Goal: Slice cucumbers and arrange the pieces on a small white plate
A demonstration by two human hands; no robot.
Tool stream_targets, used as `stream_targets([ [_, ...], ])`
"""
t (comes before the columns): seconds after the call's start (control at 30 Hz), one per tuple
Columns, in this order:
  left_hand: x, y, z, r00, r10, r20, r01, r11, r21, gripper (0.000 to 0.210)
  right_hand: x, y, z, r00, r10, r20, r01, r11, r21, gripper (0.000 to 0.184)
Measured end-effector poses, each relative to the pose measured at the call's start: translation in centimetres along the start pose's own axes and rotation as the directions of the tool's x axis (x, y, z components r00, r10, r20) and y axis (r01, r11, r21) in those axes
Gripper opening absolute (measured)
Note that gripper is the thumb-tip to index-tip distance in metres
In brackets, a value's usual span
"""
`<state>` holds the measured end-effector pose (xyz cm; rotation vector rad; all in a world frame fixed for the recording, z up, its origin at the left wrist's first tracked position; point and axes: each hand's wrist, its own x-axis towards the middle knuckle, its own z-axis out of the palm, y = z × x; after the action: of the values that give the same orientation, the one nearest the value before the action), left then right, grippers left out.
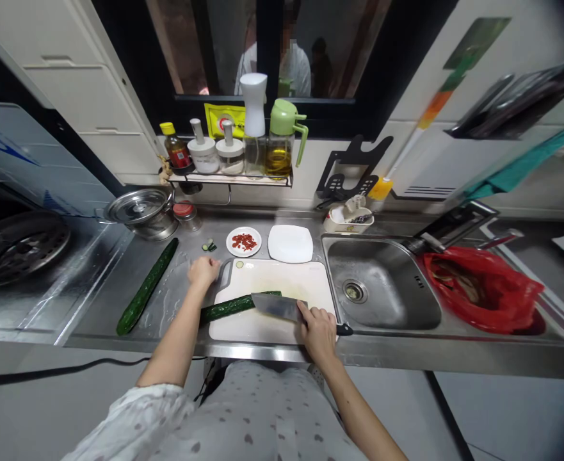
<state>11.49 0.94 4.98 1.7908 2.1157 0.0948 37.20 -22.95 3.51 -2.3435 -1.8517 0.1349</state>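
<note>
The right hand [319, 328] grips the knife [276, 306] by its black handle; the broad, smooth steel blade points leftward and overlaps the right end of 1 cucumber [228, 308]. If blade and skin touch, I cannot tell. This cucumber, dark green and bumpy, lies on the flat white board [305, 275], reaching from the blade to the left forearm. The left hand [203, 272] is curled like a fist beside the board's grey handle; whether it holds something, I cannot tell. Just beyond it, small green pieces [209, 245] lie on the wet steel counter [94, 301]. To its left lies 1 long cucumber more. Beyond both hands are 2 white plates: 1 round [244, 230], with chopped red bits [244, 242], and 1 squarish [290, 244], glossy.
</note>
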Motion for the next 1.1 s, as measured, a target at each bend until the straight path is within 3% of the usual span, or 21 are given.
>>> stream_targets([
  [0.17,0.3,-1.6,0.3,0.999,0.005,-0.051,-0.003,0.999,0.038,0.036,0.0,0.1,0.4,0.995,0.102,0.024,-0.103,0.991,0.088,0.048],
  [0.27,-0.3,-1.5,1.0,0.999,0.003,-0.041,-0.002,1.0,0.026,0.025,0.3,0.0,0.4,0.984,0.174,0.043,-0.179,0.969,0.171,0.043],
  [0.4,-2.0,-0.4,2.2,0.984,0.175,-0.04,-0.177,0.982,-0.061,0.021,0.6,0.1,0.4,0.969,0.238,0.062,-0.245,0.906,0.346,0.039],
  [0.5,-4.5,1.0,3.6,0.908,0.416,-0.044,-0.418,0.895,-0.155,0.021,0.9,0.0,0.5,0.962,0.258,0.089,-0.272,0.874,0.402,0.04],
  [0.6,-7.6,2.6,5.3,0.742,0.669,-0.04,-0.657,0.713,-0.245,0.024,1.1,-0.3,0.4,0.952,0.259,0.164,-0.301,0.891,0.339,0.041],
  [0.67,-9.4,3.4,6.5,0.629,0.777,-0.036,-0.758,0.602,-0.251,0.025,1.4,-0.7,0.1,0.94,0.251,0.229,-0.308,0.915,0.26,0.039],
  [0.77,-10.6,4.1,8.2,0.527,0.849,-0.043,-0.836,0.509,-0.204,0.026,1.8,-1.5,-0.4,0.922,0.25,0.296,-0.309,0.935,0.171,0.036],
  [0.87,-10.4,4.3,9.6,0.488,0.871,-0.066,-0.865,0.472,-0.171,0.026,2.2,-2.2,-0.8,0.914,0.239,0.327,-0.298,0.943,0.145,0.032],
  [1.1,-9.8,4.0,10.8,0.454,0.884,-0.109,-0.889,0.443,-0.116,0.028,2.4,-3.1,-1.1,0.9,0.223,0.375,-0.286,0.95,0.122,0.032],
])
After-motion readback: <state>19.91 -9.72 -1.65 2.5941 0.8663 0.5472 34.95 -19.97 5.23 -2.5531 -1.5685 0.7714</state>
